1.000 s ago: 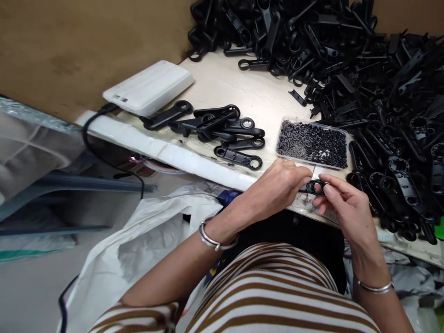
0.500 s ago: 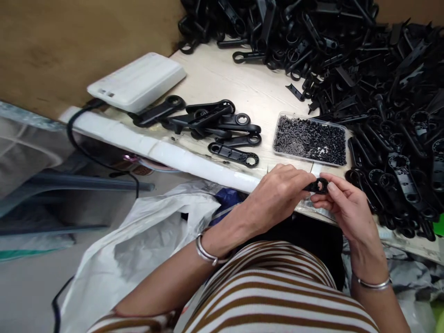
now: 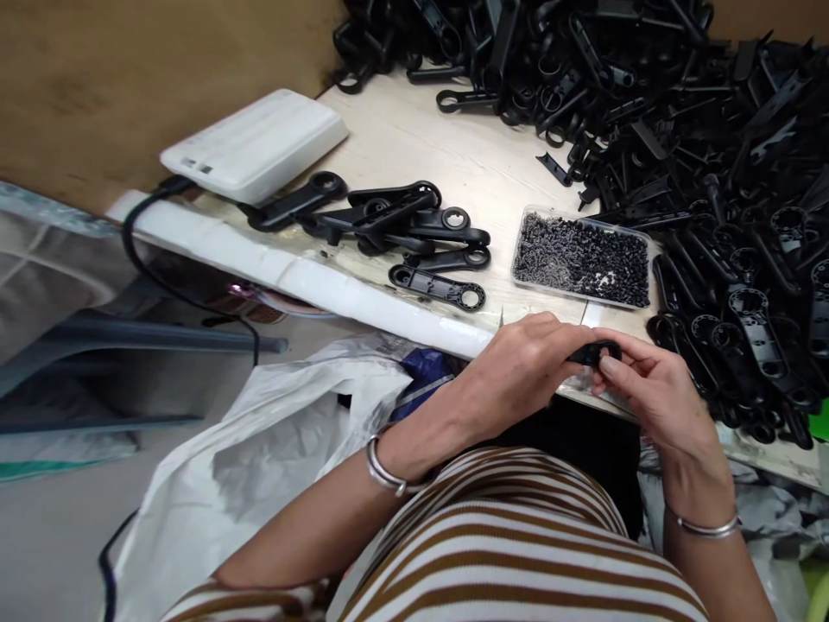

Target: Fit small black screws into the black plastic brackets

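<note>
Between my two hands, just over the table's front edge, is a black plastic handle piece (image 3: 589,352) with a ring-shaped end. My left hand (image 3: 528,363) is closed around its long part and hides most of it. The fingers and thumb of my right hand (image 3: 651,384) pinch the ring end. Right behind my hands sits a clear plastic box (image 3: 581,259) full of tiny dark parts, some round and greyish, some black. Several similar black handle pieces (image 3: 437,288) lie to the left on the table.
A large heap of black plastic parts (image 3: 648,130) covers the back and right of the table (image 3: 389,130). A white box-shaped device (image 3: 256,142) with a black cable (image 3: 139,259) stands at the left. White plastic bags (image 3: 213,484) hang below the front edge.
My right hand has shifted slightly right and down, and its fingers now cover more of the ring end. The handle piece has turned a little, so its hole shows less.
</note>
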Tool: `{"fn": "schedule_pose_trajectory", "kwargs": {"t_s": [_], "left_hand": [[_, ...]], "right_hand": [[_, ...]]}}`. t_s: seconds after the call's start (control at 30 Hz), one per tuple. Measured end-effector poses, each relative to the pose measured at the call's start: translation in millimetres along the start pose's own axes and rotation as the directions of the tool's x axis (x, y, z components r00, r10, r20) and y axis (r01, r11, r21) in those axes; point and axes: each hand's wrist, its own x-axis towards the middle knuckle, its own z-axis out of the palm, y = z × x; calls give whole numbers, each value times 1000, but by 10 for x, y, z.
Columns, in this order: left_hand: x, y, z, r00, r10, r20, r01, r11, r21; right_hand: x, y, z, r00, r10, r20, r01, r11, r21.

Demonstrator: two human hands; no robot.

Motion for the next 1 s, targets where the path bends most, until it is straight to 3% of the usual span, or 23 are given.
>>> {"fn": "schedule_pose_trajectory", "kwargs": {"t_s": [0.13, 0.33, 0.73, 1.0], "left_hand": [[18, -10, -47, 1000, 9, 25, -8, 999, -39], [35, -25, -45, 997, -8, 71, 13, 998, -65], [69, -13, -24, 988, -43, 148, 55, 995, -80], [65, -36, 2, 983, -38, 177, 53, 995, -80]], "right_hand": [[28, -89, -124, 989, 27, 148, -14, 995, -94], [59, -152, -185, 969, 72, 236, -23, 978, -208], [90, -241, -263, 929, 164, 333, -71, 959, -274], [105, -208, -253, 939, 163, 303, -65, 949, -307]]}}
